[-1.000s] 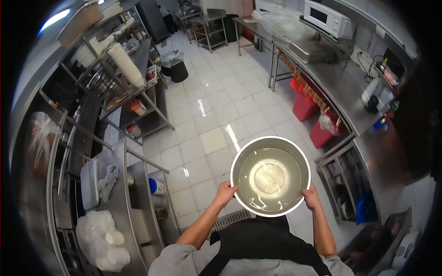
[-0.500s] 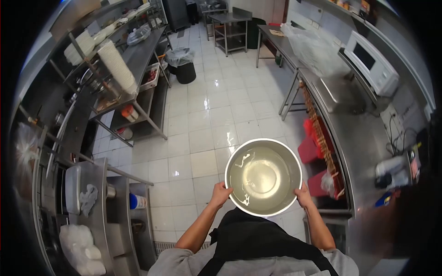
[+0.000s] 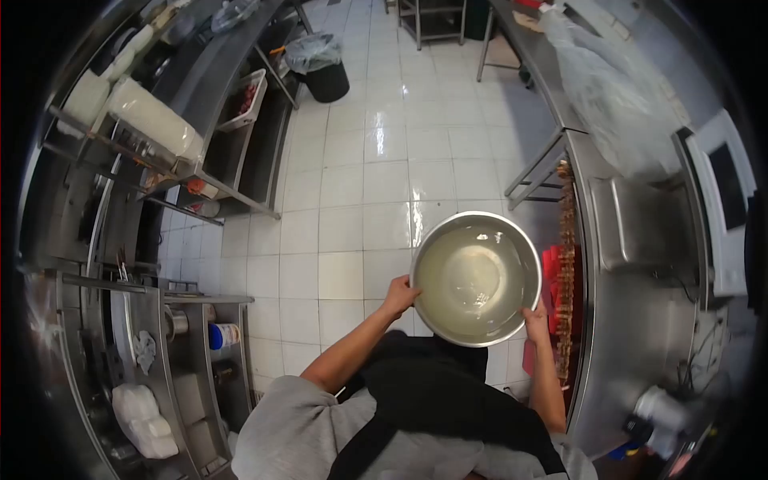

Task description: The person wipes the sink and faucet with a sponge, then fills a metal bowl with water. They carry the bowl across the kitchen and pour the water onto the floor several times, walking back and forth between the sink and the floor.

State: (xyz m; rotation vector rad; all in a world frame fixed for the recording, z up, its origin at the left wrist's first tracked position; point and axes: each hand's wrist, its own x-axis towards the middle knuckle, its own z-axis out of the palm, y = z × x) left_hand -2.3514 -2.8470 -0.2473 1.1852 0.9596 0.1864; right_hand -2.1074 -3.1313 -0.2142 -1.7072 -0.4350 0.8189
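Observation:
A round metal bowl is held out in front of my body, over the tiled floor, with clear, slightly yellowish liquid in it. My left hand grips the rim on the left side, fingers closed round it. On the lower right, my right hand holds the same rim with its thumb over the edge. Close by on the right is the metal counter, with red containers beneath its front edge.
Shelving with stacked white containers stands at the left. A lined black bin is on the floor ahead. Plastic sheeting, a metal lid and a white microwave are at the right. Lower left holds another shelf unit.
The bowl and both hands have shifted right and slightly up in view. The camera looks more steeply down, and the bin, shelves and counters appear nearer.

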